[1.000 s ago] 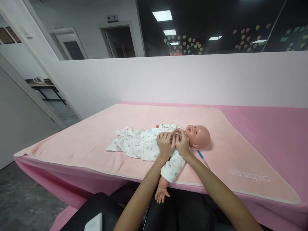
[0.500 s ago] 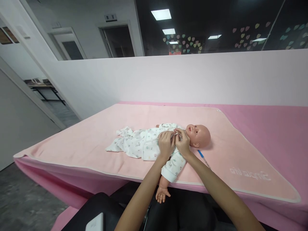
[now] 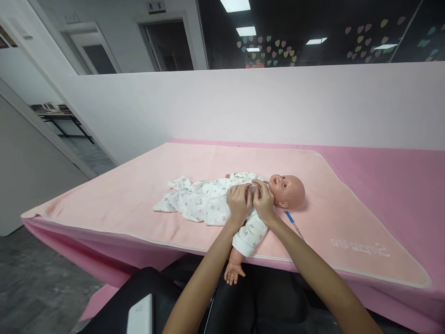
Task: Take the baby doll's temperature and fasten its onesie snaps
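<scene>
A baby doll (image 3: pixel 291 190) lies on its back, its head to the right, dressed in a white printed top (image 3: pixel 219 214) and matching trousers (image 3: pixel 190 199). Both of my hands are at the upper chest, just below the doll's chin. My left hand (image 3: pixel 238 203) is closed, its curled fingers pinching the front of the top. Close beside it, my right hand (image 3: pixel 264 202) is closed on the top near the collar. The fingertips partly hide the cloth between them. One doll arm (image 3: pixel 235 266) hangs over the near table edge, between my forearms.
A peach mat (image 3: pixel 125 185) lies on the pink-covered table (image 3: pixel 410 185). Right of my hands rests a thin blue-capped stick (image 3: pixel 291 219), perhaps a thermometer. A white wall (image 3: pixel 278 106) stands behind. A white flat device (image 3: pixel 141 315) lies on my lap at the lower left.
The view has tilted slightly down. Both hands stay at the doll's chest, with their fingers shifting a little on the cloth. The doll lies as before.
</scene>
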The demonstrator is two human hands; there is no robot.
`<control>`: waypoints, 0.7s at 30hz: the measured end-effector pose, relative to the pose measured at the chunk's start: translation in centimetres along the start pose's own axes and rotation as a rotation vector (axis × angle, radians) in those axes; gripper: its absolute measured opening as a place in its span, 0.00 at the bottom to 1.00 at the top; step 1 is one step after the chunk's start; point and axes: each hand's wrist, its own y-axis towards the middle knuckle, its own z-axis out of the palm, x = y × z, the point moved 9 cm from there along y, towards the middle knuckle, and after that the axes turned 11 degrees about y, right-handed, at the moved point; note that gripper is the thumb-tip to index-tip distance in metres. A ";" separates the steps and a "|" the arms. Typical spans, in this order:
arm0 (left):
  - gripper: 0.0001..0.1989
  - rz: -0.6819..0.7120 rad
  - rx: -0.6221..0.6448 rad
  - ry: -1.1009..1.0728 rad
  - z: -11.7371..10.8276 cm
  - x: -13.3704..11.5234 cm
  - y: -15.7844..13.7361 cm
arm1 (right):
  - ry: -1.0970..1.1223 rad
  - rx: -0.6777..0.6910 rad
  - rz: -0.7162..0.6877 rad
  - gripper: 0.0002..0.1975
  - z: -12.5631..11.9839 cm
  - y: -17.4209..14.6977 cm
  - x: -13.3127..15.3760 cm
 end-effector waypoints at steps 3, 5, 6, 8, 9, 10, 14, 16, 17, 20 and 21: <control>0.10 -0.043 -0.072 -0.009 -1.3 1.2 -0.1 | 0.006 -0.037 -0.057 0.14 -0.4 0.0 0.6; 0.11 -0.077 -0.122 0.000 -2.3 2.3 -0.2 | -0.001 -0.058 -0.106 0.14 -0.6 -0.1 1.1; 0.11 -0.089 -0.132 0.008 -2.6 2.8 -0.3 | -0.005 -0.063 -0.125 0.15 -0.7 -0.1 1.3; 0.11 -0.080 -0.106 0.027 -2.8 3.3 -0.4 | -0.004 -0.064 -0.157 0.16 -0.7 -0.1 1.6; 0.11 -0.064 -0.079 0.039 -2.7 3.4 -0.4 | 0.002 -0.061 -0.169 0.16 -0.7 -0.1 1.7; 0.10 -0.045 -0.054 0.052 -2.6 3.3 -0.5 | 0.009 -0.057 -0.180 0.17 -0.7 -0.2 1.9; 0.08 0.002 -0.009 0.086 -2.2 2.9 -0.7 | 0.002 -0.022 -0.205 0.18 -0.5 -0.2 2.6; 0.06 0.005 0.000 0.087 -2.1 2.7 -0.7 | -0.024 0.027 -0.222 0.18 0.0 -0.3 3.1; 0.05 0.007 0.008 0.084 -2.0 2.6 -0.8 | -0.037 0.058 -0.233 0.18 0.3 -0.4 3.4; 0.04 0.018 0.037 0.058 -1.7 2.4 -0.8 | -0.079 0.171 -0.262 0.17 1.4 -0.6 4.2; 0.04 0.021 0.043 0.046 -1.6 2.4 -0.8 | -0.095 0.210 -0.263 0.16 1.8 -0.7 4.3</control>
